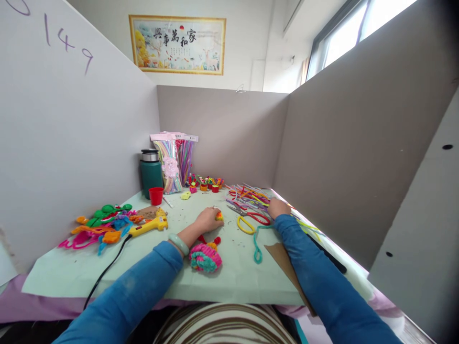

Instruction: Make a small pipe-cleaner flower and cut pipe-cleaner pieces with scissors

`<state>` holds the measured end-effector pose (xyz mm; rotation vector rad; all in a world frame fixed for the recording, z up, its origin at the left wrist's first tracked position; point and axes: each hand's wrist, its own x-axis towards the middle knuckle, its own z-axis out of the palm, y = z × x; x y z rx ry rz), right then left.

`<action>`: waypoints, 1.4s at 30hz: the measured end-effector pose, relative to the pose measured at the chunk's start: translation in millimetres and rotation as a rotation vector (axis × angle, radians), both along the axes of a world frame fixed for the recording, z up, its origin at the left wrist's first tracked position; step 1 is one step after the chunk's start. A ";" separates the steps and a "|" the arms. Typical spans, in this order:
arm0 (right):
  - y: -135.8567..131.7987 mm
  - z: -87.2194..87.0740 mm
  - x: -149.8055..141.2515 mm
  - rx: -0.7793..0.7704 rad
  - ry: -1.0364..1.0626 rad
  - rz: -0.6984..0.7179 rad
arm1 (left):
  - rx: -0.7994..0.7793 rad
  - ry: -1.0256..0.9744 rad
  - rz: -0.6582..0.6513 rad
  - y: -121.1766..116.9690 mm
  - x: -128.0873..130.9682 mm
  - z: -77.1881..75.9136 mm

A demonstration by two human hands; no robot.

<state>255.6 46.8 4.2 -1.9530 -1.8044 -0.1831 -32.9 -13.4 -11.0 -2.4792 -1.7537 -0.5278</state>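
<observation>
My left hand (207,221) is closed around a small yellow-and-orange fuzzy piece (219,216), mostly hidden by the fingers. Just below it on the table lies a pink and teal fuzzy bundle (205,258) with a red ball and an orange bit at its top. My right hand (279,208) is at the right edge of a pile of coloured pipe cleaners (247,195); its fingers look curled, and what they grip is hidden. Close by are scissors (247,223) with one red and one yellow handle loop. A teal pipe cleaner (257,253) with a looped end lies under my right wrist.
At left, a yellow glue gun (148,226) with a black cord lies beside coloured fuzzy pieces (103,224). A red cup (156,196), green bottle (150,173) and bagged pipe cleaners (170,165) stand behind. Small potted flowers (210,183) line the back. Brown cardboard (285,265) lies beneath my right forearm.
</observation>
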 end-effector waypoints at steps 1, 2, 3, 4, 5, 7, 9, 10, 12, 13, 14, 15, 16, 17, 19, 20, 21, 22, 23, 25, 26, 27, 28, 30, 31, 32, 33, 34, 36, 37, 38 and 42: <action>-2.4 5.1 -1.7 0.013 -0.016 -0.075 | 0.001 0.000 0.000 -0.2 0.0 0.2; -4.9 10.0 -3.7 0.052 -0.037 -0.110 | 0.003 -0.001 0.000 -0.4 0.0 0.4; -7.4 14.4 -5.8 0.111 -0.043 -0.129 | 0.002 -0.001 0.001 -0.8 0.1 0.8; -9.7 18.2 -7.7 0.159 -0.044 -0.126 | 0.001 -0.001 0.001 -1.1 0.2 1.1; -11.8 21.2 -9.1 0.194 -0.040 -0.132 | 0.000 -0.002 0.001 -1.5 0.3 1.5; -14.9 24.9 -9.4 0.254 -0.027 -0.122 | -0.005 -0.002 0.001 -2.1 0.5 2.0; -16.5 26.5 -6.9 0.328 0.011 -0.101 | -0.007 -0.002 0.001 -2.3 0.8 2.1; -16.9 26.9 -5.4 0.376 0.045 -0.081 | -0.007 -0.002 0.000 -2.1 0.9 2.0; -17.6 27.0 -4.7 0.474 0.139 0.007 | -0.007 -0.004 -0.001 -1.2 0.9 1.5; -18.0 26.5 -6.3 0.508 0.191 0.085 | -0.011 -0.007 0.001 -0.6 0.8 1.1; -18.7 25.8 -9.3 0.523 0.244 0.180 | -0.018 -0.012 0.007 0.0 0.6 0.8; -19.6 24.6 -13.6 0.520 0.294 0.290 | -0.025 -0.021 0.017 0.5 0.3 0.5; -20.7 23.2 -19.0 0.490 0.339 0.399 | -0.034 -0.034 0.031 1.0 0.0 0.3; -22.1 21.7 -24.8 0.455 0.383 0.483 | -0.044 -0.050 0.046 1.2 -0.3 0.2; -25.2 19.1 -36.0 0.383 0.430 0.629 | -0.061 -0.082 0.068 1.2 -1.0 0.5; -26.8 18.3 -40.5 0.365 0.451 0.673 | -0.067 -0.093 0.073 1.0 -1.2 0.7; -28.2 17.9 -44.0 0.357 0.479 0.706 | -0.073 -0.099 0.073 0.7 -1.4 1.0; -29.3 17.6 -46.3 0.351 0.502 0.730 | -0.075 -0.101 0.072 0.4 -1.6 1.2; -30.0 17.1 -47.8 0.343 0.512 0.752 | -0.073 -0.102 0.067 0.2 -1.6 1.3; -29.9 14.6 -49.1 0.306 0.479 0.803 | -0.070 -0.104 0.064 -0.1 -1.5 1.4; -29.2 12.3 -49.5 0.277 0.430 0.833 | -0.069 -0.107 0.065 -0.1 -1.3 1.4; -28.3 9.3 -49.8 0.249 0.368 0.858 | -0.069 -0.111 0.068 -0.2 -1.1 1.4; -27.3 6.0 -50.3 0.224 0.298 0.875 | -0.070 -0.115 0.071 -0.3 -0.8 1.5; -25.7 -0.5 -51.6 0.194 0.174 0.884 | -0.074 -0.122 0.078 -0.7 -0.1 2.1; -25.2 -3.0 -52.4 0.185 0.137 0.877 | -0.075 -0.129 0.079 -0.8 0.1 2.5; -25.1 -4.6 -53.2 0.180 0.117 0.868 | -0.076 -0.140 0.080 -0.7 0.1 3.1; -25.4 -5.5 -53.9 0.178 0.113 0.858 | -0.078 -0.159 0.083 -0.4 -0.2 3.8; -25.9 -5.7 -54.5 0.179 0.120 0.850 | -0.080 -0.187 0.091 0.2 -0.7 4.6; -27.2 -4.6 -55.2 0.189 0.149 0.847 | -0.071 -0.255 0.111 2.2 -2.5 6.5; -27.9 -3.8 -55.3 0.196 0.167 0.848 | -0.059 -0.287 0.125 3.6 -3.7 7.5; -28.6 -3.0 -55.4 0.202 0.185 0.850 | -0.044 -0.312 0.136 5.2 -4.9 8.5; -30.6 -1.3 -55.2 0.213 0.234 0.856 | -0.013 -0.341 0.173 11.4 -10.0 10.1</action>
